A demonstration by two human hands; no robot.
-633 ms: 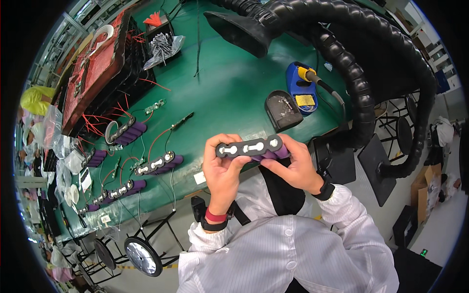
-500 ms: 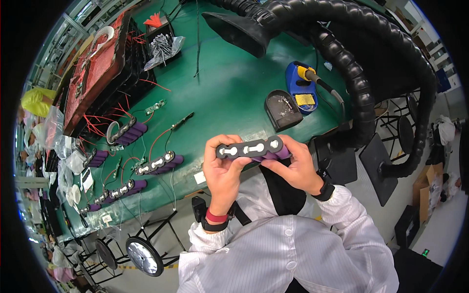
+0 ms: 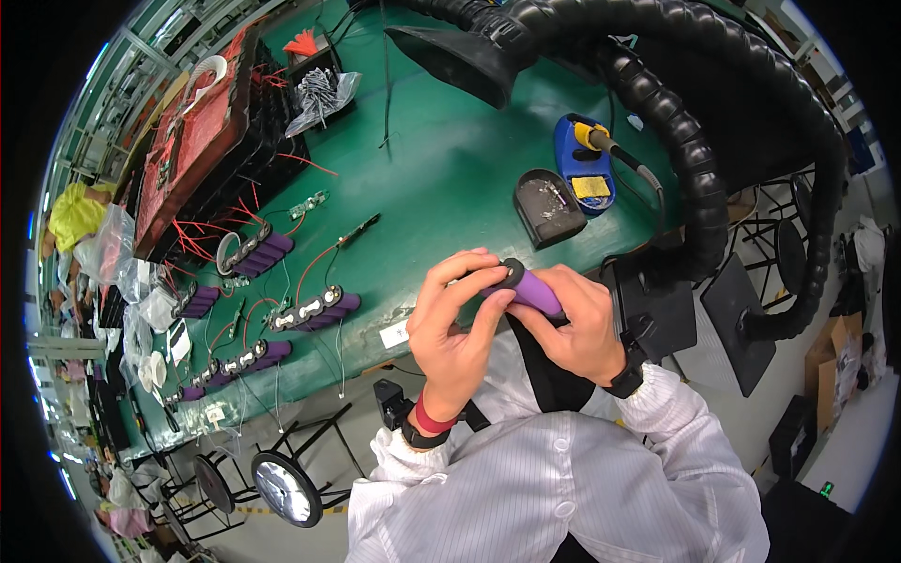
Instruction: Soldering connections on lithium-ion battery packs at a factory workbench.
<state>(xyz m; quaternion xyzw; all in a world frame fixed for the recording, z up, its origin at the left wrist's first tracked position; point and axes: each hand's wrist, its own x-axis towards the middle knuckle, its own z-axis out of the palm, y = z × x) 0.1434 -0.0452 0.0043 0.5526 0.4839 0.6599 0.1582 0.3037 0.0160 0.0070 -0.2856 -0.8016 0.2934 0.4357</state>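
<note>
Both hands hold one purple battery pack [image 3: 527,287] just above the near edge of the green counter [image 3: 441,178]. The left hand [image 3: 457,324] curls around its black end cap; the right hand [image 3: 577,319] wraps the purple body. Similar packs [image 3: 314,311] (red wires attached) lie to the left, what looks like a soldering iron stand [image 3: 587,176] beyond.

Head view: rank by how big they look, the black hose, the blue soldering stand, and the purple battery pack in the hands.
1. Black hose, by far largest.
2 and 3. Blue soldering stand and purple battery pack look alike; the pack is nearer and partly covered, so unranked.
</note>
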